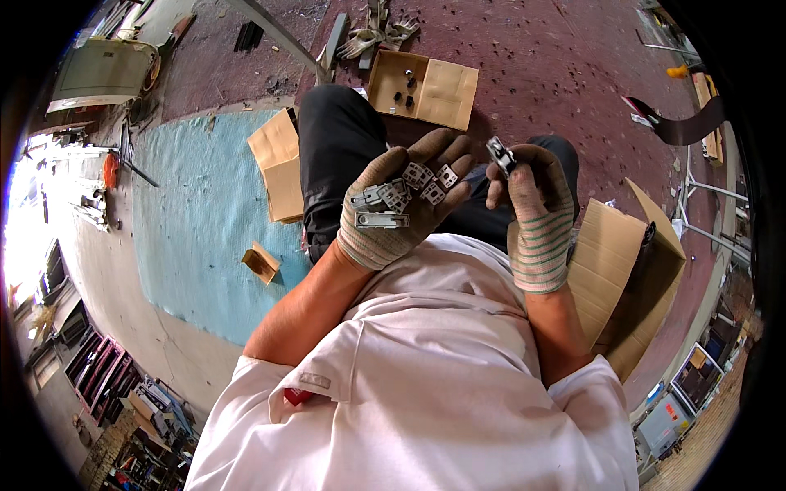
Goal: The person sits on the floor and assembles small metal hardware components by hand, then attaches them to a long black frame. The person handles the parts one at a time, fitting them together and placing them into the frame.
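At about nine o'clock from the hands a small open cardboard carton point(261, 263) lies on the blue-green mat point(196, 213), and a larger flat piece of cardboard point(280, 164) rests at the mat's edge beside the person's dark trouser leg point(337, 155).

The left hand point(401, 204), in a worn knit glove, is turned palm up and spread wide, fingers pointing toward one o'clock. It works as a tray: a loose heap of small grey metal brackets point(405, 192) sits in the cupped palm, kept level so that nothing slides off. The forearm comes up from seven o'clock, elbow bent out to the side.

At twelve o'clock, on the reddish floor past the knees, an open shallow cardboard box point(434, 92) holds a few small dark parts, within easy reach, and a pair of spare gloves point(377, 34) lies just beyond it.

The right hand point(536, 204), gloved likewise, stands upright with its back to the camera. Its fingers are curled and its fingertips pinch a single metal bracket point(499, 155), raised just beside the left fingertips, probably for a closer look; its exact shape is hard to make out. At three o'clock a large open carton point(630, 270) stands by the right elbow.
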### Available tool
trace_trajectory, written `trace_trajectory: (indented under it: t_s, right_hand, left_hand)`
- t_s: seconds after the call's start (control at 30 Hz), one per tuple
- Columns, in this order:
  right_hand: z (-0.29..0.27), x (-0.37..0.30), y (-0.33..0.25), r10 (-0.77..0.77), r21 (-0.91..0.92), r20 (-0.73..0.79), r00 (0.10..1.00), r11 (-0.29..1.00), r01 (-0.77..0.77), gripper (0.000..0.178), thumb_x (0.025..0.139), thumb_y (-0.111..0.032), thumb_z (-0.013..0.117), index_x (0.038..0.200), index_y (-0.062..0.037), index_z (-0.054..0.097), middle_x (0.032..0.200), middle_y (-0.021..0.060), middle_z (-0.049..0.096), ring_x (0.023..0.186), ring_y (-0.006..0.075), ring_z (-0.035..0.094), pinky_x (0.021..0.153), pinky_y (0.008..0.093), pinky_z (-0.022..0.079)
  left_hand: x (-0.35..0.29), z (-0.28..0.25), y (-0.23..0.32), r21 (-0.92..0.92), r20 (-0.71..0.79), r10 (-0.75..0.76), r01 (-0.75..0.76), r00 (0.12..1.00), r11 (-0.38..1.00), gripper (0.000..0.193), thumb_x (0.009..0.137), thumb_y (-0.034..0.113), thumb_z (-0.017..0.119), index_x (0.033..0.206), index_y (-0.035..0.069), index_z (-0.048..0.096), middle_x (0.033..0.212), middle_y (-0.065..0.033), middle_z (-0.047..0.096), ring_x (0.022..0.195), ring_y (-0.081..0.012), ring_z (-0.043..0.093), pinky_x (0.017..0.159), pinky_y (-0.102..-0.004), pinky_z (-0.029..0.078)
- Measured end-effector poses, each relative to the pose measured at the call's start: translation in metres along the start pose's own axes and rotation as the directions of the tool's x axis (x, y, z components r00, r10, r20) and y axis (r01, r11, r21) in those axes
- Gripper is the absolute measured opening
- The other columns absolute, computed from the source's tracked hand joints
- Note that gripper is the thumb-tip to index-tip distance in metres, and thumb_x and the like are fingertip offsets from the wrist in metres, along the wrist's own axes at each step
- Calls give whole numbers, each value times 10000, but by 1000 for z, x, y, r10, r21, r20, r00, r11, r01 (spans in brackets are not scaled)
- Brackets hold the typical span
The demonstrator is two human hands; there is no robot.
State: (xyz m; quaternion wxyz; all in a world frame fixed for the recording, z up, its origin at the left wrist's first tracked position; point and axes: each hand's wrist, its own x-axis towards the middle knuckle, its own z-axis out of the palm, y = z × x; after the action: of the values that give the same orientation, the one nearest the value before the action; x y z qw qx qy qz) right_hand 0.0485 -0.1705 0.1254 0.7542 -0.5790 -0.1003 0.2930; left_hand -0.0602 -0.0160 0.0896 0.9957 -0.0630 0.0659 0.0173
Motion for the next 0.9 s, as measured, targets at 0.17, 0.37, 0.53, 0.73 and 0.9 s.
trace_trajectory:
  t_s: [0.17,0.37,0.53,0.73,0.9]
  right_hand:
    - [1,1,-2,13,-8,55,998,1000,-13,339,1016,-167,576,1310,2,551,1004,100,658,766,104,589,665,231,495]
    - [-1,6,1,97,-54,102,990,994,-92,352,1002,-65,498,1350,-24,531,1059,70,612,766,66,557,654,226,495]
    - [0,9,3,192,11,124,974,981,-195,325,993,-74,517,1312,-14,542,1038,50,600,790,74,560,665,228,494]
    - [1,12,1,199,-74,69,978,978,-194,214,975,-90,614,1180,-35,585,969,15,599,801,53,544,678,215,481]
    - [3,14,14,-103,-439,82,991,889,129,175,957,-92,669,1113,-55,598,870,-16,617,727,19,516,644,181,452]
  left_hand:
    - [5,-6,3,1,-2,1,-1,1000,1000,506,989,279,527,1421,55,390,1448,-99,451,1371,-236,433,1139,-433,390]
    - [15,9,0,74,-103,25,-17,994,997,368,946,287,598,1192,59,447,1227,-84,473,1286,-256,465,1131,-423,404]
    - [26,-24,6,-51,185,-17,27,983,998,456,948,291,597,1283,26,435,1239,-98,471,1291,-276,473,1151,-435,392]
    - [23,-6,4,15,11,20,-21,1000,1000,555,956,318,591,1396,32,408,1352,-106,460,1333,-277,453,1156,-449,387]
    - [22,-13,4,-15,43,7,-7,999,1000,630,965,335,576,1480,42,361,1437,-114,447,1368,-256,427,1158,-442,370]
